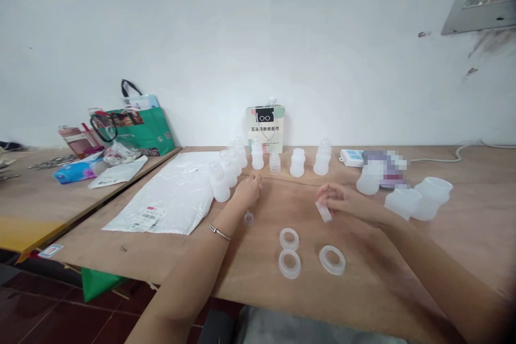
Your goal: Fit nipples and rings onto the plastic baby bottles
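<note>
A translucent collar ring (pixel 323 212) is right of centre in the frame, tilted on edge above the tabletop (pixel 258 285); the right hand (pixel 334 198) has thumb and fingers clamped on its rim, a hold that seems to leave the opening free. The left hand (pixel 249 191), at mid-frame, has its fingers bunched; whether they close on something small and clear cannot be told. Just below it lies a clear teat (pixel 249 219). More rings (pixel 289 264) lie flat at lower centre, two side by side and one apart to the right, presumably spread for easy picking. Dome-topped frosted bottles (pixel 221 188) line up beside a white mailer bag (pixel 169 185) left of centre, perhaps to keep the middle workable. Open-mouthed bottles (pixel 432 199) stand at the right, near the right forearm, and a paper bag (pixel 265 123) stands against the wall, upper centre.
</note>
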Motion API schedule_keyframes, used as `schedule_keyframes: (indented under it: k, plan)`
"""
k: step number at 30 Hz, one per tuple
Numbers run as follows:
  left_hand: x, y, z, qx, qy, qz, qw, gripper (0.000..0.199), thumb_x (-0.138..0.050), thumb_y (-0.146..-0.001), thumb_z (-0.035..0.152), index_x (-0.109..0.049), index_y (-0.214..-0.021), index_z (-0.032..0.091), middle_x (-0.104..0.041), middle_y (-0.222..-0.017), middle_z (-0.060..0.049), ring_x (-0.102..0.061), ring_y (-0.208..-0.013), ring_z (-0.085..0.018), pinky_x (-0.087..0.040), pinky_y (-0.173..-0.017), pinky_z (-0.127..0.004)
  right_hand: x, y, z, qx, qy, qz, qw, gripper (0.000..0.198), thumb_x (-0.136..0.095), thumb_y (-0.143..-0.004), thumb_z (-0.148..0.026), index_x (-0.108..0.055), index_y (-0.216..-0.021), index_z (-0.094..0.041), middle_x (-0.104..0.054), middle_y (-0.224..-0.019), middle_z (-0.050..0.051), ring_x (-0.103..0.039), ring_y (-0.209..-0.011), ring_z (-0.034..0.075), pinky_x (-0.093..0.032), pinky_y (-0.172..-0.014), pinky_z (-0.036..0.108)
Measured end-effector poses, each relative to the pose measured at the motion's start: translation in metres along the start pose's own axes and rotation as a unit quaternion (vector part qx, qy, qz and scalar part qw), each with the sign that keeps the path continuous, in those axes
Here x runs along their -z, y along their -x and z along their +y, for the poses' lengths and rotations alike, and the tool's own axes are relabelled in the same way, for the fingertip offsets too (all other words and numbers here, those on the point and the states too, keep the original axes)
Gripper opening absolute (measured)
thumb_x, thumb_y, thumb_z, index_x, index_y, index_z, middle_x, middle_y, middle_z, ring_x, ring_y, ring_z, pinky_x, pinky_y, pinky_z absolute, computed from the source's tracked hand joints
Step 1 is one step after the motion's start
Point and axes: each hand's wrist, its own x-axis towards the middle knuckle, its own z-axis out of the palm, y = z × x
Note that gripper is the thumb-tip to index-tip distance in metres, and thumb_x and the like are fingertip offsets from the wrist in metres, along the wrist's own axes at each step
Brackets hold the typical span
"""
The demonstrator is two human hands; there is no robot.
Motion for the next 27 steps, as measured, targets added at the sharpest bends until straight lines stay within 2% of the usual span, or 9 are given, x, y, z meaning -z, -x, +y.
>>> schedule_keyframes:
  k: [2,4,6,9,14,17,21,23,27]
  plan:
    - [0.003,-0.001,0.002,0.005,0.007,0.030,1.000,0.034,-0.038,-0.084,0.015,-0.043,-0.118,0.015,-0.053,-0.101,-0.012,-0.054,-0.094,-0.021,-0.043,-0.081,-0.034,-0.002,-0.013,-0.003,0.000,-0.178,0.033,0.984,0.008,-0.056,-0.076,-0.027,-0.055,-0.079,-0.019,-0.062,-0.079,0.002,-0.056,-0.069,0.012,-0.046,-0.064,0.024]
    - [0.006,-0.001,0.005,0.012,0.041,0.077,0.996,0.041,-0.037,-0.085,0.015,-0.037,-0.126,0.019,-0.049,-0.099,-0.010,-0.052,-0.092,-0.020,-0.043,-0.082,-0.034,-0.007,-0.025,0.001,-0.031,-0.337,0.079,0.938,0.011,-0.047,-0.081,-0.021,-0.056,-0.076,-0.018,-0.063,-0.077,0.004,-0.057,-0.066,0.011,-0.048,-0.060,0.022]
    - [0.009,0.000,0.011,0.013,0.116,0.133,0.984,0.042,-0.038,-0.085,0.016,-0.039,-0.126,0.022,-0.046,-0.093,-0.007,-0.052,-0.083,-0.017,-0.044,-0.080,-0.033,-0.015,-0.037,0.008,-0.070,-0.435,0.099,0.892,0.020,-0.038,-0.084,-0.017,-0.056,-0.075,-0.017,-0.063,-0.072,0.005,-0.056,-0.058,0.010,-0.047,-0.051,0.020]
    - [0.013,0.004,0.024,-0.003,0.256,0.178,0.950,0.031,-0.041,-0.085,0.018,-0.052,-0.114,0.023,-0.044,-0.087,-0.004,-0.052,-0.077,-0.013,-0.046,-0.078,-0.031,-0.030,-0.047,0.015,-0.092,-0.474,0.083,0.872,0.026,-0.032,-0.085,-0.013,-0.056,-0.076,-0.014,-0.062,-0.065,0.006,-0.053,-0.049,0.009,-0.046,-0.043,0.018]
    - [0.017,0.014,0.052,-0.071,0.480,0.138,0.863,0.019,-0.049,-0.082,0.027,-0.057,-0.097,0.018,-0.057,-0.093,-0.006,-0.058,-0.085,-0.013,-0.050,-0.078,-0.029,-0.054,-0.049,0.009,-0.087,-0.492,0.042,0.865,0.025,-0.034,-0.088,-0.016,-0.056,-0.079,-0.012,-0.061,-0.063,0.005,-0.055,-0.051,0.008,-0.049,-0.046,0.015]
    - [0.022,0.022,0.068,-0.103,0.547,0.149,0.817,0.017,-0.052,-0.081,0.027,-0.057,-0.093,0.016,-0.062,-0.096,-0.007,-0.059,-0.093,-0.015,-0.047,-0.087,-0.033,-0.065,-0.046,0.008,-0.079,-0.512,0.027,0.855,0.023,-0.036,-0.090,-0.022,-0.056,-0.081,-0.014,-0.062,-0.066,0.003,-0.059,-0.054,0.008,-0.052,-0.053,0.016]
    - [0.026,0.030,0.081,-0.107,0.587,0.200,0.777,0.020,-0.054,-0.080,0.026,-0.057,-0.097,0.016,-0.063,-0.102,-0.009,-0.059,-0.098,-0.016,-0.046,-0.091,-0.035,-0.072,-0.044,0.012,-0.076,-0.527,0.022,0.846,0.019,-0.039,-0.089,-0.020,-0.056,-0.083,-0.015,-0.063,-0.068,0.001,-0.061,-0.057,0.008,-0.054,-0.058,0.016]
    - [0.025,0.031,0.083,-0.105,0.580,0.207,0.781,0.020,-0.054,-0.081,0.027,-0.057,-0.098,0.016,-0.063,-0.103,-0.009,-0.059,-0.099,-0.017,-0.047,-0.091,-0.035,-0.074,-0.045,0.013,-0.066,-0.534,0.018,0.843,0.017,-0.042,-0.088,-0.018,-0.057,-0.083,-0.016,-0.063,-0.069,0.001,-0.061,-0.059,0.008,-0.054,-0.058,0.016]
    - [0.025,0.031,0.078,-0.157,0.483,0.185,0.842,0.019,-0.053,-0.081,0.026,-0.059,-0.097,0.017,-0.065,-0.101,-0.008,-0.059,-0.098,-0.017,-0.046,-0.090,-0.035,-0.075,-0.044,0.012,-0.047,-0.558,0.024,0.828,0.017,-0.043,-0.088,-0.019,-0.058,-0.080,-0.017,-0.062,-0.068,-0.001,-0.060,-0.056,0.006,-0.053,-0.057,0.015]
